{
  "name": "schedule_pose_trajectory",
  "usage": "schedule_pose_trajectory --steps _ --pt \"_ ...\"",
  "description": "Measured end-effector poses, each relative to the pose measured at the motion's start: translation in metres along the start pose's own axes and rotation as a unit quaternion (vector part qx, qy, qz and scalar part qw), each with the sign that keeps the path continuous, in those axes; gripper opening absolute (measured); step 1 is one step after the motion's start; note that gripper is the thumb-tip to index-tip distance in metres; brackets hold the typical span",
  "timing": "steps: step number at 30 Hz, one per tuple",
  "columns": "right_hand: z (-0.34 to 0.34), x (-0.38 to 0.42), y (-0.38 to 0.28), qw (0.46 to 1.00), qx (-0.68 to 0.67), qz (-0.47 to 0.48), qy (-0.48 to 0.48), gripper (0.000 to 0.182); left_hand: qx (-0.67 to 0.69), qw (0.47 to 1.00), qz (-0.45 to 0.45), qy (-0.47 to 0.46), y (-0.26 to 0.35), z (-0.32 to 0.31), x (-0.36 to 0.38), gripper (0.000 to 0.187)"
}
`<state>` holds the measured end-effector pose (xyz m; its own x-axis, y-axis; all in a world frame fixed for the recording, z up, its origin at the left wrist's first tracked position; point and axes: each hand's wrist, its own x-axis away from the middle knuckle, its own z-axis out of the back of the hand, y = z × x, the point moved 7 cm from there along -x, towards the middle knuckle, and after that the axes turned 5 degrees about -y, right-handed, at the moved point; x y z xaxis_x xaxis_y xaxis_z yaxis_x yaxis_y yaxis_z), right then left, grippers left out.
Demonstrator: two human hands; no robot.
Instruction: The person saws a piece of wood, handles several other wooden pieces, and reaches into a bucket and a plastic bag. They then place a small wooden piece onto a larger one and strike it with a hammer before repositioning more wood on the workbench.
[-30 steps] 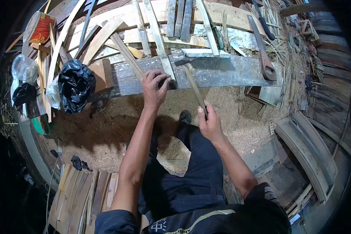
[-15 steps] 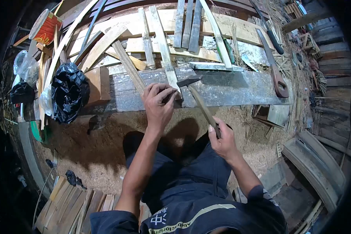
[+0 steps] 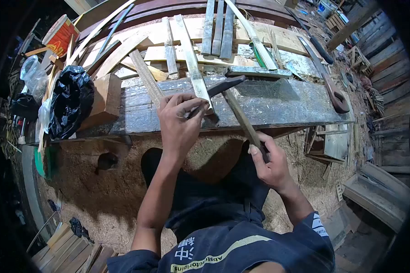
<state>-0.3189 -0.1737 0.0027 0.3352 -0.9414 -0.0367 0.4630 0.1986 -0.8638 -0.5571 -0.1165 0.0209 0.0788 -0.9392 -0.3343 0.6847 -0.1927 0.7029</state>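
Note:
My right hand (image 3: 269, 160) is wrapped round the lower wooden handle of a hammer (image 3: 241, 116), whose dark head lies above the bench near my left fingers. My left hand (image 3: 181, 113) has thumb and fingertips pinched together close to the hammer head, and what they pinch is too small to make out. Beside those fingertips, a pale narrow wood strip (image 3: 193, 68) reaches the front part of the grey bench (image 3: 269, 107). A brown strip (image 3: 146, 78) runs down behind my left hand.
A handsaw (image 3: 325, 79) lies at the bench's right. At left are a wooden block (image 3: 105, 101), a black plastic bag (image 3: 72, 102) and a red bucket (image 3: 61, 36). More strips and boards lie along the back. A wooden box frame (image 3: 328, 143) is below the bench's right end.
The view has shifted a little. My right hand has moved slightly right and down, and the hammer head is tilted differently, still near my pinched left fingers.

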Motion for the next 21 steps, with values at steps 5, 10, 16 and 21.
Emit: schedule_pose_trajectory --steps 5,10,16,21 --pt "0.011 -0.005 -0.014 0.996 0.024 0.076 0.051 0.036 0.007 1.0 0.027 0.011 -0.003 -0.002 0.003 0.014" --pt "0.011 -0.003 -0.018 0.99 0.087 0.105 0.035 0.037 -0.004 0.999 -0.02 0.033 -0.002 -0.001 0.005 0.015" --pt "0.011 -0.004 -0.012 0.991 0.077 0.104 0.034 0.038 0.018 1.0 0.017 -0.001 -0.004 -0.003 0.006 0.017" --pt "0.007 -0.003 -0.012 0.994 0.071 0.082 0.032 0.038 0.082 0.996 0.029 0.024 -0.009 -0.001 0.001 0.016"
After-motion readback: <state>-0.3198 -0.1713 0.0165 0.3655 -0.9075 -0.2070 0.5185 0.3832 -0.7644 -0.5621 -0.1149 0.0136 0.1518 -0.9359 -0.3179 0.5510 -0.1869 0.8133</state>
